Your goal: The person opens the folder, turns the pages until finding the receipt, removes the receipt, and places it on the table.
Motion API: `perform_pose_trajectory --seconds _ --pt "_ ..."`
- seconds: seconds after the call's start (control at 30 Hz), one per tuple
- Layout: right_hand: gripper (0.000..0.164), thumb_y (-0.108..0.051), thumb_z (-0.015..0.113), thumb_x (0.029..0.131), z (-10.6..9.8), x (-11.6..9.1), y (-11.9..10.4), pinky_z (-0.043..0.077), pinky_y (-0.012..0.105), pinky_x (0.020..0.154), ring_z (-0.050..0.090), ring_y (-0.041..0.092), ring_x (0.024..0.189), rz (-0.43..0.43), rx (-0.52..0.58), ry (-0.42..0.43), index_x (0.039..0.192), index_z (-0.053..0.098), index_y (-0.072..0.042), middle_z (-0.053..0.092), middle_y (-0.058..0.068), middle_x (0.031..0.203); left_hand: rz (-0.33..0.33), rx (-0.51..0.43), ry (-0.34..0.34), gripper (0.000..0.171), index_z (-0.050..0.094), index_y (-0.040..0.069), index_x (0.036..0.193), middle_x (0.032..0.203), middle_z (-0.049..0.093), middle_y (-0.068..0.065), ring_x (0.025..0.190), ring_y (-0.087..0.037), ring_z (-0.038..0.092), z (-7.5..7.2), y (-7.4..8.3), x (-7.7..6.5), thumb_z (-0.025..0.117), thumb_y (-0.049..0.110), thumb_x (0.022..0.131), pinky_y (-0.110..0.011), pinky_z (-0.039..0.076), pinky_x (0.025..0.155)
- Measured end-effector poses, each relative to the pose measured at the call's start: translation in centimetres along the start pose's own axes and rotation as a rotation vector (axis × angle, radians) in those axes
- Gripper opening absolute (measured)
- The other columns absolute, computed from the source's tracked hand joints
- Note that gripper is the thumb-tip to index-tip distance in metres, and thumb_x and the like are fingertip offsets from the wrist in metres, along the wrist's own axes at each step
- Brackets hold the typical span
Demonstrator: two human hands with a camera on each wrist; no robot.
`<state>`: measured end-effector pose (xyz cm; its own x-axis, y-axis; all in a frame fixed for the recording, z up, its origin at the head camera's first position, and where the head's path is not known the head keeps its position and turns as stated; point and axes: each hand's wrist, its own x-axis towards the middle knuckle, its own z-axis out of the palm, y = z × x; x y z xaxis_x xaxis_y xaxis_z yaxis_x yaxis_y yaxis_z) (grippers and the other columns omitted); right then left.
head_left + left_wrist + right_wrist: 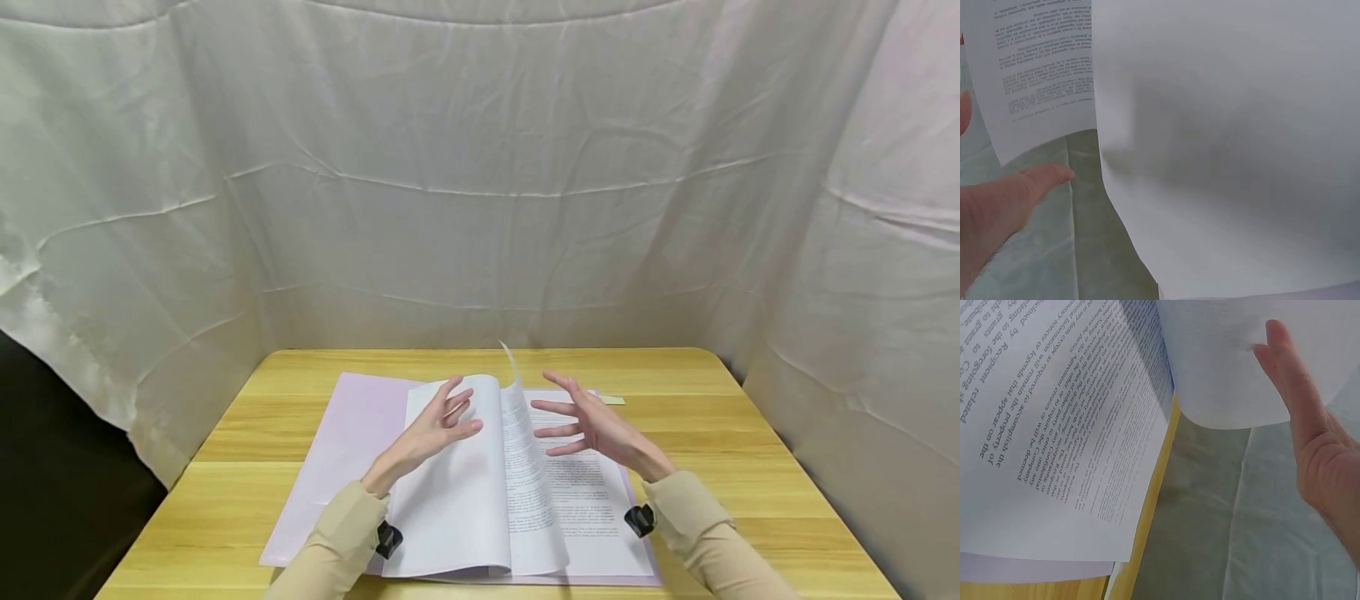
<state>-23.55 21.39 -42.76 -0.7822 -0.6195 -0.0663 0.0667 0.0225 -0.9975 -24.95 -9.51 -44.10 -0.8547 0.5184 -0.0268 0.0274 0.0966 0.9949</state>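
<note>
A lavender folder lies open with a stack of printed sheets in it. Turned sheets bulge over its left half, blank side up. One printed sheet stands half raised near the middle, its top corner curling upward. Another printed page lies flat on the right. My left hand hovers over the blank sheets, fingers spread and holding nothing. On the other side of the raised sheet, my right hand is held above the printed page with its fingers apart. The right wrist view shows that hand with straightened fingers, overlapping a lifted sheet.
The folder rests on a light wooden table. A small pale strip sticks out by the folder's upper right corner. Grey-white cloth hangs behind the table and at both sides. A dark area shows at the lower left.
</note>
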Motion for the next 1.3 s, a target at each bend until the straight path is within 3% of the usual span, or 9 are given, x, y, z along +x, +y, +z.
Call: perform_pose_trajectory --seconds 0.33,0.57,0.77,0.97,1.13,1.3 --pt "0.06 -0.046 0.017 0.11 0.5 0.4 0.1 0.052 0.064 0.098 0.061 0.044 0.127 0.006 0.0 0.008 0.164 0.003 -0.022 0.019 0.03 0.164 -0.015 -0.059 0.005 0.093 0.004 0.015 0.162 0.167 0.022 -0.022 0.155 -0.034 0.023 0.7 0.8 0.0 0.069 0.019 0.096 -0.051 0.03 0.124" --pt "0.061 -0.046 0.018 0.11 0.9 0.7 0.1 0.049 0.066 0.098 0.057 0.049 0.129 0.009 0.0 0.007 0.164 0.004 -0.021 0.021 0.029 0.164 0.0 -0.077 -0.01 0.087 0.004 0.015 0.162 0.163 0.027 -0.026 0.151 -0.038 0.033 0.8 0.7 0.2 0.064 0.02 0.099 -0.054 0.028 0.124" --pt "0.061 -0.046 0.017 0.11 1.4 1.1 0.2 0.048 0.067 0.099 0.057 0.048 0.129 0.022 -0.019 0.011 0.164 0.003 -0.02 0.023 0.028 0.163 -0.038 -0.077 0.025 0.09 0.005 0.018 0.162 0.162 0.023 -0.032 0.146 -0.043 0.04 0.9 0.7 0.2 0.067 0.024 0.098 -0.06 0.026 0.123" --pt "0.06 -0.046 0.016 0.11 1.6 1.4 0.5 0.05 0.064 0.098 0.058 0.046 0.128 0.032 -0.045 0.018 0.164 0.004 -0.02 0.025 0.028 0.163 -0.041 -0.081 0.074 0.094 0.004 0.016 0.162 0.161 0.026 -0.032 0.138 -0.042 0.051 0.9 0.5 0.2 0.07 0.015 0.094 -0.055 0.038 0.118" --pt "0.06 -0.046 0.016 0.11 1.7 1.5 0.6 0.05 0.064 0.099 0.058 0.046 0.128 0.033 -0.06 0.019 0.164 0.006 -0.02 0.026 0.028 0.163 -0.033 -0.055 0.141 0.095 0.006 0.01 0.161 0.157 0.03 -0.037 0.122 -0.043 0.063 0.9 0.3 0.2 0.068 0.0 0.09 -0.051 0.051 0.107" --pt "0.059 -0.045 0.016 0.111 1.7 1.5 0.9 0.051 0.063 0.099 0.058 0.048 0.128 0.01 -0.085 0.027 0.163 0.009 -0.019 0.03 0.028 0.161 -0.047 -0.055 0.208 0.095 0.009 0.006 0.16 0.155 0.033 -0.038 0.114 -0.043 0.067 0.7 -0.1 0.3 0.067 -0.009 0.086 -0.049 0.057 0.099"
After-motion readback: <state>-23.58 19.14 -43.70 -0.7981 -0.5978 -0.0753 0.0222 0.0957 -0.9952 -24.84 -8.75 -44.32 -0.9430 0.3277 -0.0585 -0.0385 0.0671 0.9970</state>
